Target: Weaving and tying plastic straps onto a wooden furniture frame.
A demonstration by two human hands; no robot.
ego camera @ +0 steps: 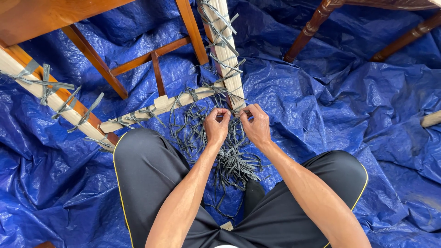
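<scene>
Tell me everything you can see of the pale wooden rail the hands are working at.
The pale wooden rail is a light, unfinished-looking bar running from the top of the picture down toward the hands, slightly tilted. Grey strips are wrapped and knotted around it at intervals, loose ends sticking out. Near its lower end a second pale bar meets it. The left hand and right hand pinch a strip at that end, above a blue tarp.

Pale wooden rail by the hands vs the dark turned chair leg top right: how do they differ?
The pale wooden rail is light, straight and wrapped in grey strips; the dark turned chair leg is reddish-brown, lathe-shaped and bare. Both hands, left hand and right hand, work at the rail; none touches the leg. Both stand over the blue tarp.
</scene>
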